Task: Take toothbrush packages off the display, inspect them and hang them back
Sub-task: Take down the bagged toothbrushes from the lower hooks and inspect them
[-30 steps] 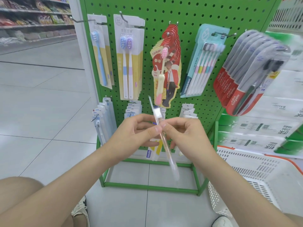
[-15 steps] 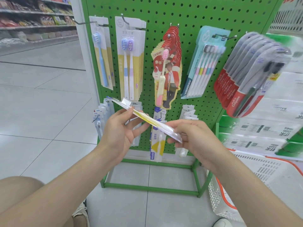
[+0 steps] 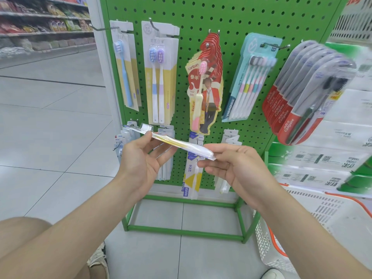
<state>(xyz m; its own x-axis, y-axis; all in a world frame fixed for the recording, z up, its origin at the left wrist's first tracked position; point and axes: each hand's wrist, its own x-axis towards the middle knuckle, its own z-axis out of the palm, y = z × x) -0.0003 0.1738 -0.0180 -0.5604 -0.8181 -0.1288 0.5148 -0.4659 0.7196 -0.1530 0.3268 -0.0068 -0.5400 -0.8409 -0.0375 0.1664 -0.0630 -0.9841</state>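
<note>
Close to the lower edge of the green pegboard (image 3: 231, 21), a toothbrush package (image 3: 175, 141) is held nearly flat, bristle end toward the left. The left hand (image 3: 141, 164) pinches that end, thumb on top and fingers beneath. The right hand (image 3: 235, 168) pinches the handle end between thumb and fingertips. Other packages (image 3: 161, 77) hang on hooks above and behind. A white basket (image 3: 332, 222) stands by the rack's right foot.

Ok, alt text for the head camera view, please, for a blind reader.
A person holds a clear toothbrush package nearly level before a green pegboard display, left hand at the bristle end, right hand at the handle end. Colgate packs hang at right.
</note>
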